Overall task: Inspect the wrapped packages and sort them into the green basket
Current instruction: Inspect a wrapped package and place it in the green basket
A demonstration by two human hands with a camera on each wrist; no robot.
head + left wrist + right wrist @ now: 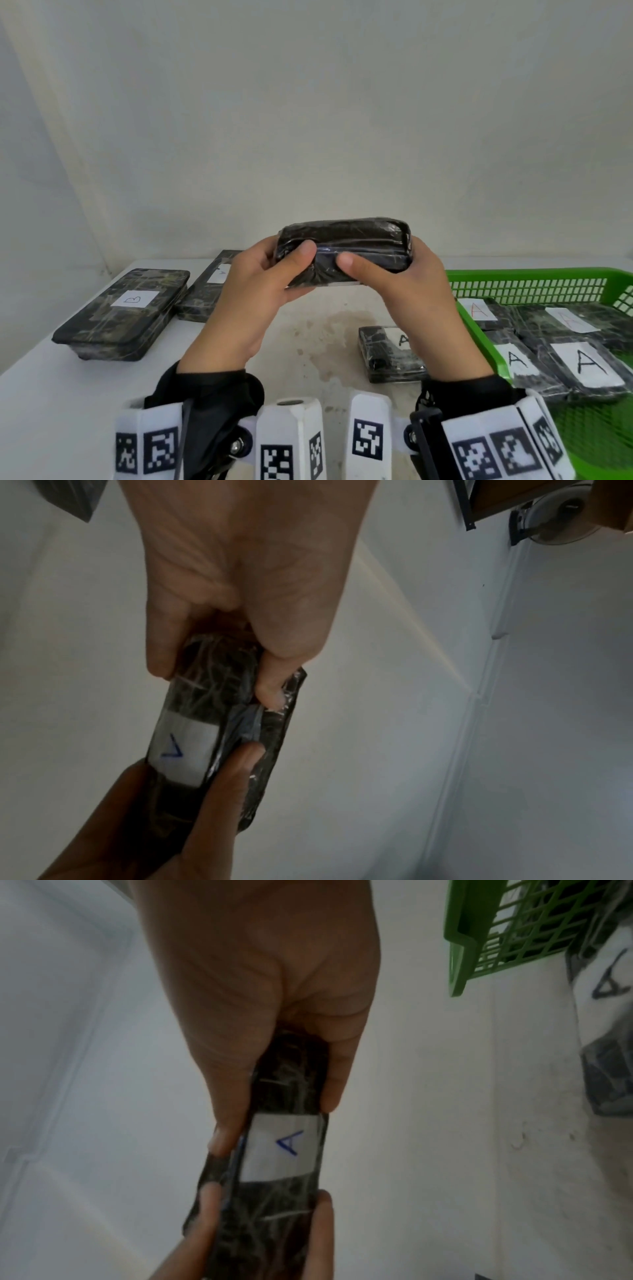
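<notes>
Black film-wrapped package (343, 251) sits raised above the tabletop (68, 394), my left hand (255, 294) and right hand (409, 291) each clamped round one end, thumbs on the near face. Its white label (279, 1146) reads A. At the tabletop's right edge, the green basket (527, 286) carries A-marked packages; a B-labelled package (123, 313) lies toward the left edge.
</notes>
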